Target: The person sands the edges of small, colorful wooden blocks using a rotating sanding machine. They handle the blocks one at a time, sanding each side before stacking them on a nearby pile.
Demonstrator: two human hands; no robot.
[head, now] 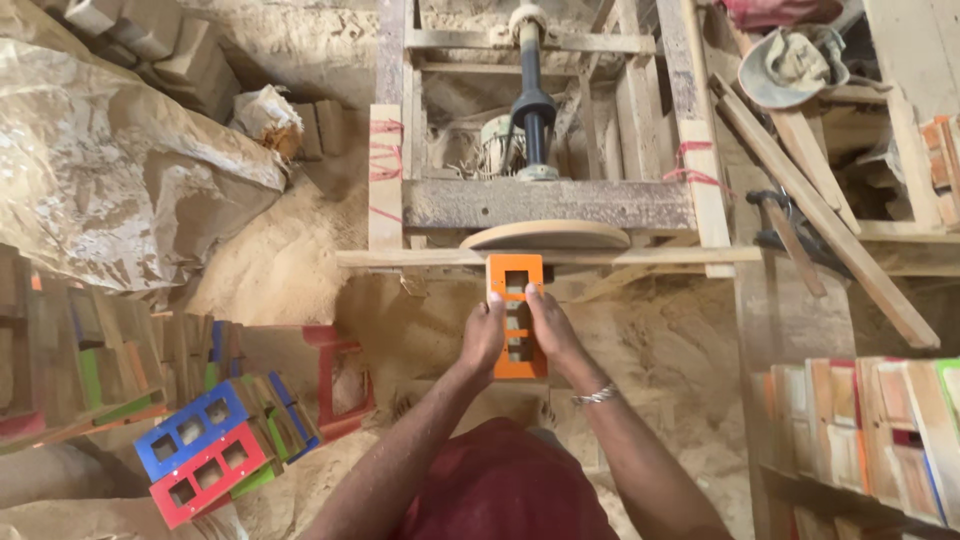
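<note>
Sawdust-strewn workshop floor, heaped pale around a rough wooden machine frame (545, 205) with a dark upright spindle (533, 110). Big crumpled sack (110, 170) off to the left; stacks of painted wooden pieces (860, 430) at right, blue frame (190, 428) and red frame (212, 472) lower left. Flat round sanding disc (547, 235) lying edge-on just above a long wooden rail (620, 257). Orange slotted frame (516, 315) held with long axis pointing straight away toward the disc, far end touching or nearly at the rail. Left hand (483, 338) and right hand (552, 330) clasped around its near half, fingers curled shut on both long edges, equally close. Open room on either side.
</note>
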